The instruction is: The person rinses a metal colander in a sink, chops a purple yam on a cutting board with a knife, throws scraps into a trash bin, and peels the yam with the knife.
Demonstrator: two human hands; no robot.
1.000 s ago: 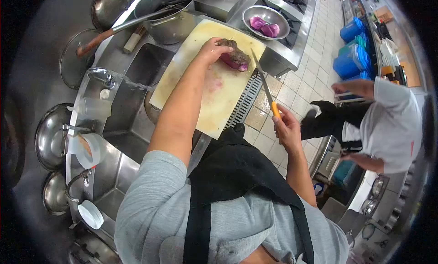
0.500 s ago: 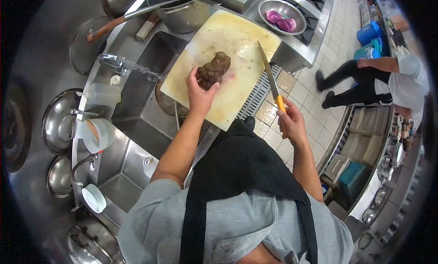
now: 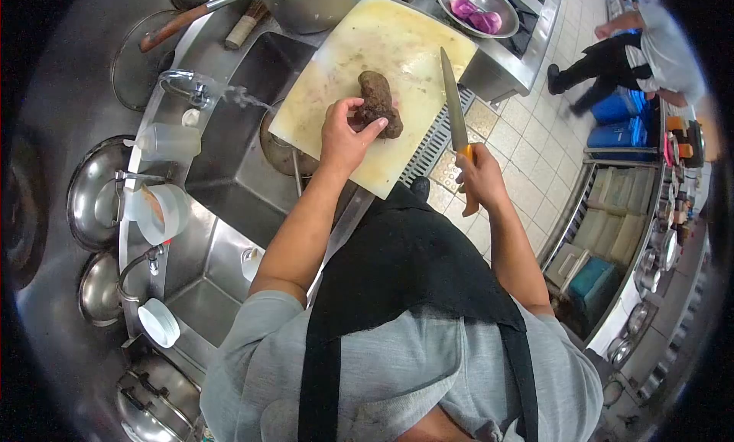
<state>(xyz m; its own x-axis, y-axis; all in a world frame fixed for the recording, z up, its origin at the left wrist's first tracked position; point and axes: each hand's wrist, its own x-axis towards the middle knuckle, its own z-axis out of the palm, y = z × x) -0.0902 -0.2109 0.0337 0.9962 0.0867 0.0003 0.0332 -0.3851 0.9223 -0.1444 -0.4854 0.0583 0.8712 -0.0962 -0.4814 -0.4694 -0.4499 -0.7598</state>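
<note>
A dark brown lump of cooked-looking meat [image 3: 375,98] lies on a stained white cutting board [image 3: 417,40], which spans part of the sink. My left hand [image 3: 346,136] grips the meat's near left side, thumb on one end and fingertips at its edge. In my right hand [image 3: 482,180] is a long kitchen knife [image 3: 453,98], held by its yellow-orange handle. Its blade points away from me along the board's right edge, apart from the meat.
Water runs from a faucet [image 3: 183,89] into the sink [image 3: 222,167] at left. A metal bowl of purple pieces [image 3: 478,17] stands beyond the board. A pot [image 3: 313,10] stands behind it. Another person [image 3: 634,60] is in the aisle at right.
The meat has turned and shifted slightly right and away, with my left hand's grip changed. The knife has tilted more upright. The other person has moved further up the aisle.
</note>
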